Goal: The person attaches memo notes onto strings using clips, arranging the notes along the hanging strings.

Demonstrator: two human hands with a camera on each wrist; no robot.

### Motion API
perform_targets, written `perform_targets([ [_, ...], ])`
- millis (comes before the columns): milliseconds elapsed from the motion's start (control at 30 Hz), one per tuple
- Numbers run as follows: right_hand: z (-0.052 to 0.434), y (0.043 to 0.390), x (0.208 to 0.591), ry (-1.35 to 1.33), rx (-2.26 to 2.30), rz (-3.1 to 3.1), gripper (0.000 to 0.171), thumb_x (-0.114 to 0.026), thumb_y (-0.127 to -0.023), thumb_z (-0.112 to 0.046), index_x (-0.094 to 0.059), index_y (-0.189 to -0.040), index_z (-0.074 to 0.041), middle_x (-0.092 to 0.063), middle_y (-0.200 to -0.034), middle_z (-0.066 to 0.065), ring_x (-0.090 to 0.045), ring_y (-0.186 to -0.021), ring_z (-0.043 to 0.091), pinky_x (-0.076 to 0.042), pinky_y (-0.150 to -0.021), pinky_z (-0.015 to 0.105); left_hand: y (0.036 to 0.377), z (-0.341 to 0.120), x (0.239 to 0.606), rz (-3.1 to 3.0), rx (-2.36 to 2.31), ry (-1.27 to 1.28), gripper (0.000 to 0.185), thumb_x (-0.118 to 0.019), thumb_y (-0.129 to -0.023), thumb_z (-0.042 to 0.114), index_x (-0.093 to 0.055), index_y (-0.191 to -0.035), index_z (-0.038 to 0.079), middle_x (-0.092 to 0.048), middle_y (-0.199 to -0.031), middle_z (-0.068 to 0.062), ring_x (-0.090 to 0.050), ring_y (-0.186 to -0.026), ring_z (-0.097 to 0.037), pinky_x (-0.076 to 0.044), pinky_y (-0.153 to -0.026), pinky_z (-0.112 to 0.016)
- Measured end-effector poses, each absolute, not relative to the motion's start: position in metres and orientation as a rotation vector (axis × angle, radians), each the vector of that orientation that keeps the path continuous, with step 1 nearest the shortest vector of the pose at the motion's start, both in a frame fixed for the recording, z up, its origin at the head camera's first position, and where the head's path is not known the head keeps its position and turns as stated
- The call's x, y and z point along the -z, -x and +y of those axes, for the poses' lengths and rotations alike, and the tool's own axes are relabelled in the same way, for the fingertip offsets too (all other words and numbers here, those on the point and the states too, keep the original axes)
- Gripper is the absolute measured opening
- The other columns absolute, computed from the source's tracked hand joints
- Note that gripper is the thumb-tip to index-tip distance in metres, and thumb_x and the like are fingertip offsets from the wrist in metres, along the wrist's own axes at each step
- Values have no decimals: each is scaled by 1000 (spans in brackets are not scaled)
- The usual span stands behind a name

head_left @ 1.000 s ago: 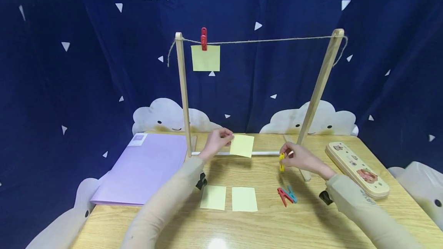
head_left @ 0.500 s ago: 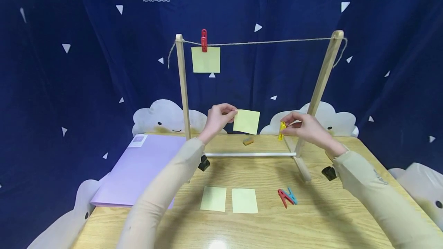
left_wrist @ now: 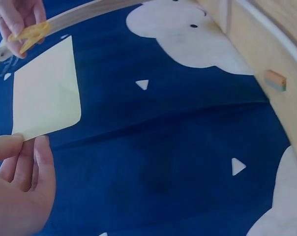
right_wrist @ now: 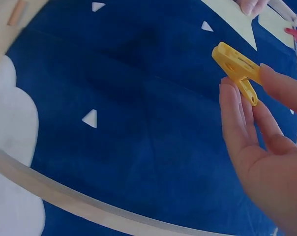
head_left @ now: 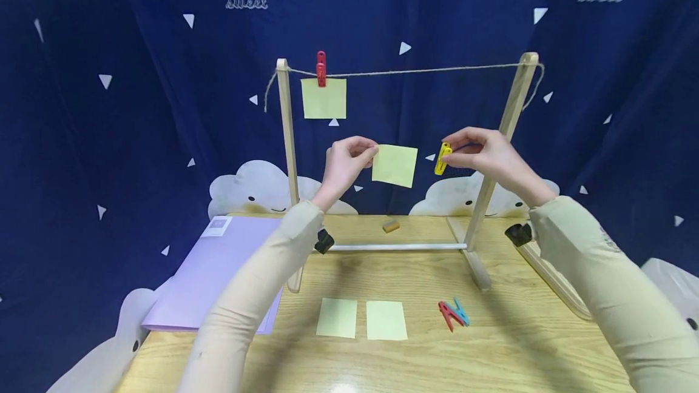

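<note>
A pale yellow sticky note (head_left: 395, 165) hangs in the air, pinched at its upper left corner between thumb and fingertips of the left hand (head_left: 347, 162). Just to the note's right, close but apart from it, the right hand (head_left: 486, 155) pinches a yellow clothespin (head_left: 443, 158) by its tail end, its clamping end pointing down and toward the note. Both hands are raised well above the table, level with each other, and below the twine line (head_left: 415, 70) that runs between the two wooden posts of the small rack (head_left: 287, 138).

Above the left hand, a red clothespin (head_left: 321, 68) clamps another yellow note (head_left: 324, 98) to the twine near the left post. The right hand sits just in front of the slanted right post (head_left: 505, 132).

Below the hands, on the wooden table (head_left: 491, 344), lie two more yellow notes (head_left: 361, 319) side by side, and under the right hand a red and a blue clothespin (head_left: 453, 313) touching each other. A small tan block (head_left: 390, 226) rests beyond the rack's white base bar. A lilac folder (head_left: 218, 272) lies under the left forearm.
</note>
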State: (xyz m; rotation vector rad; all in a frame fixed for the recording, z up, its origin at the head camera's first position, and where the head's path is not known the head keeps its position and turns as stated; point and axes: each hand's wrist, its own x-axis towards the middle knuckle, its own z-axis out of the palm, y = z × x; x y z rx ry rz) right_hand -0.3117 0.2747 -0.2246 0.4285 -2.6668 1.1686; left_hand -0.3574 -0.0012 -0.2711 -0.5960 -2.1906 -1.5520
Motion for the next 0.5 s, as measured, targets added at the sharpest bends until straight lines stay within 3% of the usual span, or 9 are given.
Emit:
perform_targets([
  [167, 271, 312, 203, -458, -1193, -2598, 40, -76, -88, -27, -65, -121, -8, -67, -91, -14, -68, -81, 1, -55, -75, 11, 357, -3, 257, -2146, 1520, 598, 15, -69, -94, 17, -75, -100, 5, -77, -93, -13, -72, -76, -19, -60, -71, -22],
  [500, 256, 315, 157, -556, -1398, -2435, 35, -79, -85, -19, -66, -118, -12, -65, -101, -8, -70, -84, 2, -56, -77, 10, 356, -6, 234, -2075, 1479, 571, 16, -69, -93, 18, -75, -101, 6, -77, -92, -13, -72, -76, -19, -59, -71, -21],
])
